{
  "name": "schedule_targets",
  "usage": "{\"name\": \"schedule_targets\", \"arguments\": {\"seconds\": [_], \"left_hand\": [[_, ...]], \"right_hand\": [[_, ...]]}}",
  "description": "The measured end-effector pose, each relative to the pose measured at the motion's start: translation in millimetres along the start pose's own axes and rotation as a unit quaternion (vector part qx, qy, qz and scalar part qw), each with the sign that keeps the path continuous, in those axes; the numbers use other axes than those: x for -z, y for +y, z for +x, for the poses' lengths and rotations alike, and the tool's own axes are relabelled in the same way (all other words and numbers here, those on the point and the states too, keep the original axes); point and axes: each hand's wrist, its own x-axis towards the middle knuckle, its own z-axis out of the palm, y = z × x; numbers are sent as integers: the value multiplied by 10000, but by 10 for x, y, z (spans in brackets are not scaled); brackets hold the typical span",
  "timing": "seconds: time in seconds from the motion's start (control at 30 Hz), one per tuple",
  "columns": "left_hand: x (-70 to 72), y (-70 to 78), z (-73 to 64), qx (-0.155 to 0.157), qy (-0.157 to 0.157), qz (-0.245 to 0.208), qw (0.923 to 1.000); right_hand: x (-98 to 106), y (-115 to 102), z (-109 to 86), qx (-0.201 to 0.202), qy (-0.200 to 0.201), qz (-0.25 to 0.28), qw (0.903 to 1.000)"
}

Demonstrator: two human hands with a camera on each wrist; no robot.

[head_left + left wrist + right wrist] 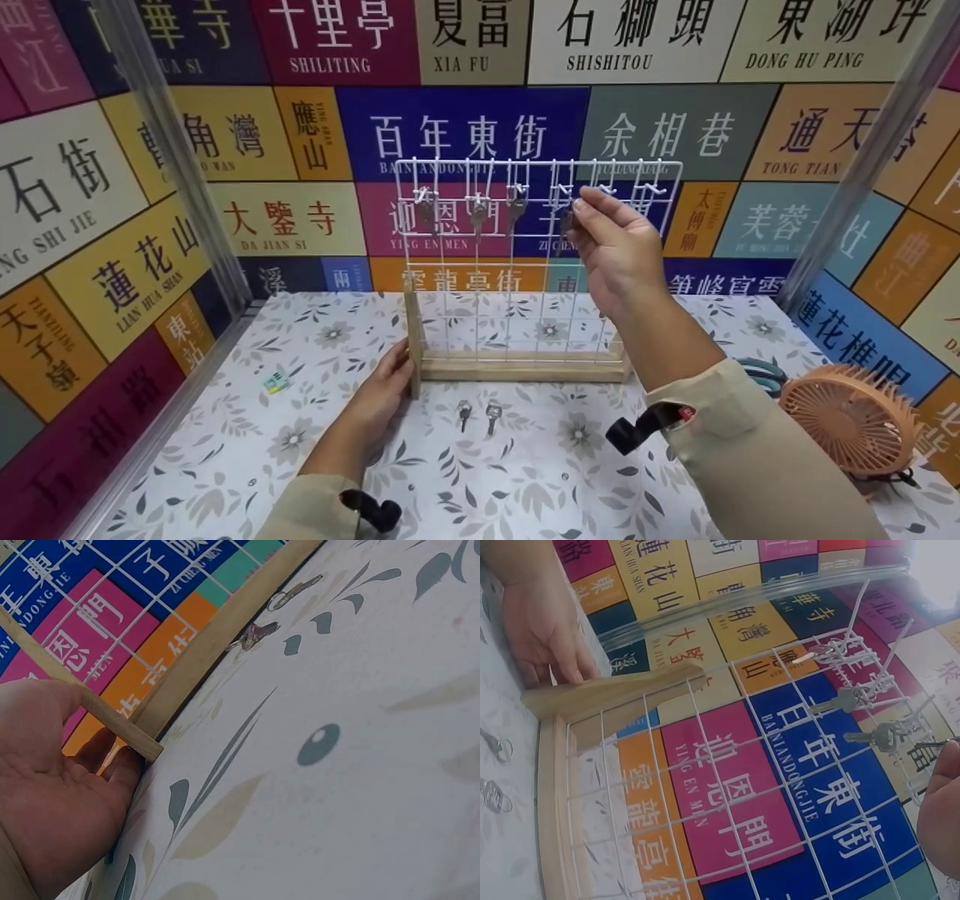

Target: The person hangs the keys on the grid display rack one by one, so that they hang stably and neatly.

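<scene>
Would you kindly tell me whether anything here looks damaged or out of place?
Nothing looks damaged or spilled. Two keys stand out slightly, lying on the table while other keys hang on the rack.

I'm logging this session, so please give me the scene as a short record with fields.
Rack: white wire grid with a wooden base, standing on the leaf-patterned table
Left hand: grips the wooden side post
Right hand: pinches a key at the rack's upper part; whether it is hooked, cannot tell
Hanging keys: on three hooks, left of the right hand
Loose keys: two, lying in front of the rack
Fan: orange, at the table's right
</scene>
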Motion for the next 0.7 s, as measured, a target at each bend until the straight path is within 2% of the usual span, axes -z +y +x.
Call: {"name": "schedule_targets", "arguments": {"seconds": [0.2, 0.5, 0.7], "left_hand": [[-4, -3, -2, -23, 35, 87, 10000], [3, 13, -11, 197, 113, 169, 9996], [4, 13, -6, 180, 111, 177, 9996]], "right_hand": [[-71, 15, 50, -119, 49, 390, 9992], [-93, 34, 119, -215, 228, 364, 9988], [-31, 87, 149, -249, 225, 281, 9990]]}}
